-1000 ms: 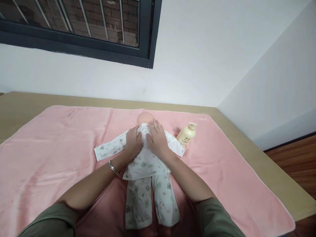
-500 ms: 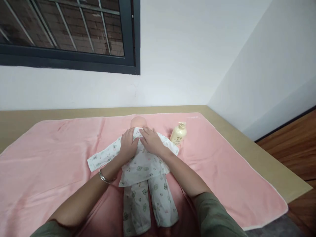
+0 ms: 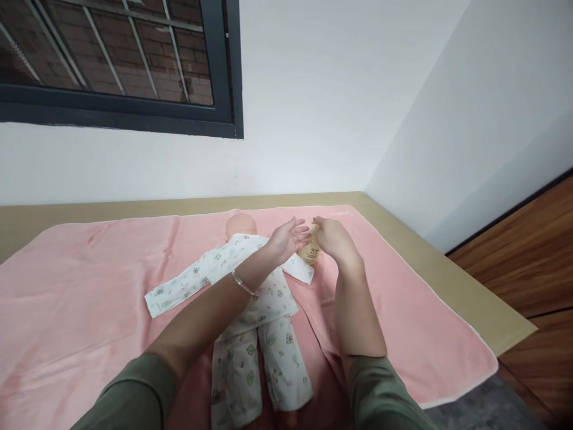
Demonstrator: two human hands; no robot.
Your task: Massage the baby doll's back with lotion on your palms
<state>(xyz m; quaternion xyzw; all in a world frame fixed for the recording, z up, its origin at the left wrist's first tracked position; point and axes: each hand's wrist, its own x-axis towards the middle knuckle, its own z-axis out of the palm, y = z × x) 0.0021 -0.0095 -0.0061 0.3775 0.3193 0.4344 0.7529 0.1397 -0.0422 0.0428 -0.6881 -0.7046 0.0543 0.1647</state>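
Observation:
A baby doll in a white printed top [image 3: 268,298] and matching trousers [image 3: 242,370] lies stretched out, its bald head [image 3: 240,224] away from me. No face shows from here. Just past the doll's right-side sleeve stands a pale yellow pump bottle [image 3: 310,254], partly covered by my hands. My right hand [image 3: 335,240] is bent over the bottle's top with fingers curled, hiding the pump head. Close to its left, my left hand [image 3: 287,240] is turned palm up with spread fingers, holding nothing visible. A silver bangle circles my left wrist.
Under the doll a pink blanket [image 3: 102,275] covers most of the wooden-coloured surface [image 3: 483,316]. White walls [image 3: 304,119] rise behind and to the right. A dark-framed window [image 3: 226,77] with bars is at upper left, and brown wood panels [image 3: 528,257] stand at right.
Both hands have left the doll's upper body and moved right to the pump bottle. My left palm has turned up, and my right hand now covers the bottle's top.

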